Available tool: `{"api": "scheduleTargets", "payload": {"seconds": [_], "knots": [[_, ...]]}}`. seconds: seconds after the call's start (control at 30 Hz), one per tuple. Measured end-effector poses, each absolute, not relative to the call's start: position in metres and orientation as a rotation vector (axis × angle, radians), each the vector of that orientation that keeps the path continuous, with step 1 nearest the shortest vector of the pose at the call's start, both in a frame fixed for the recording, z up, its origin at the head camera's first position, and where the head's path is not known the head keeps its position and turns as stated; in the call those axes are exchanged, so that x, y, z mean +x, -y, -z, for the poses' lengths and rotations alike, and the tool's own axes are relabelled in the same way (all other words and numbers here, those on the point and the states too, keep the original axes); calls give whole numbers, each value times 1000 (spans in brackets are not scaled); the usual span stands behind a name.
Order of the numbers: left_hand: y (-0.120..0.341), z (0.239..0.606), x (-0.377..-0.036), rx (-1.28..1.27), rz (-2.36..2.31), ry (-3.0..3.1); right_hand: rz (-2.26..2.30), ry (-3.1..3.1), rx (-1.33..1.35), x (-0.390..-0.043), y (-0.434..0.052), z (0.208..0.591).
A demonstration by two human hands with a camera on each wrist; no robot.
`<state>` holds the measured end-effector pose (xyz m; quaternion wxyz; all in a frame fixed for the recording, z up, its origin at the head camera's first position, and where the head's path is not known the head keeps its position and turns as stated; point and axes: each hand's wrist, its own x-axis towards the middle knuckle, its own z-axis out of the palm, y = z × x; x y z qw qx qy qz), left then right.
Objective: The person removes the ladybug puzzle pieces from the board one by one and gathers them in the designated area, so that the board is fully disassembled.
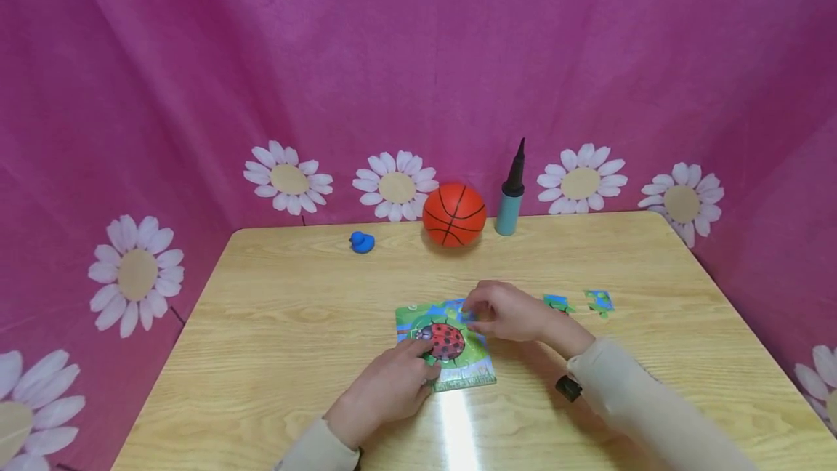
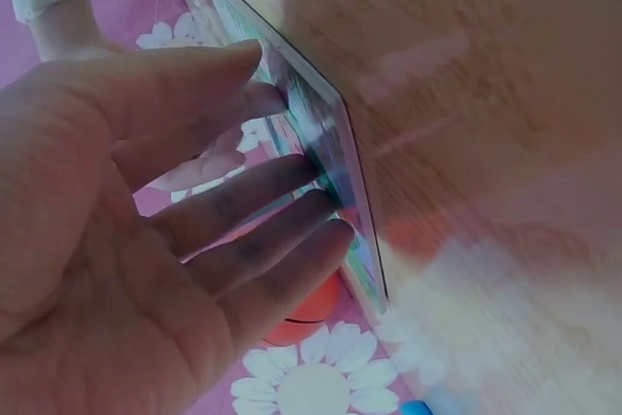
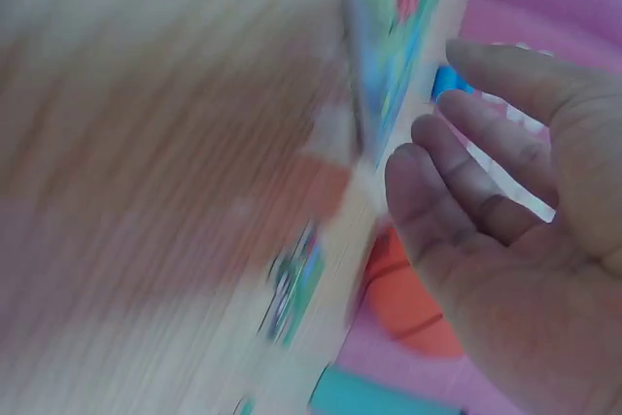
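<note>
A ladybug jigsaw puzzle (image 1: 471, 376) in a flat tray lies on the table before me, a red spotted beetle on green and blue. Fingertips of my left hand (image 1: 392, 382) rest on its lower left part; in the left wrist view they reach out nearly straight to the puzzle's face. My right hand (image 1: 513, 312) hovers at the upper right corner with fingers bent loosely. From the right wrist view, no piece shows between those fingers, and the puzzle (image 3: 389, 55) stands just past their tips. Two loose puzzle pieces, one blue and green (image 1: 599, 301), the other partly behind my right wrist (image 1: 556, 302), lie to the right.
Along the table's back edge stand a blue rubber duck (image 1: 362, 242), an orange toy basketball (image 1: 454, 215) and a teal hand pump (image 1: 508, 213) with a black nozzle. A pink curtain (image 1: 418, 57) with white daisies surrounds the wooden table (image 1: 281, 325).
</note>
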<state>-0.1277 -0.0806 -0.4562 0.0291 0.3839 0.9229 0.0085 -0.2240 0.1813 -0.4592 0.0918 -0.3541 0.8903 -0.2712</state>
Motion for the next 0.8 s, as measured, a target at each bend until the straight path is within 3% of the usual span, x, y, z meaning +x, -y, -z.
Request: {"api": "scheduleTargets", "payload": {"seconds": [0.33, 0.57, 0.8], "knots": [[81, 456, -131, 1195, -156, -2826, 501, -2608, -1075, -201, -157, 453], [73, 455, -122, 1006, -157, -2719, 433, -2602, -869, -207, -145, 445], [63, 458, -118, 989, 61, -2739, 403, -2520, -680, -217, -140, 441]]}}
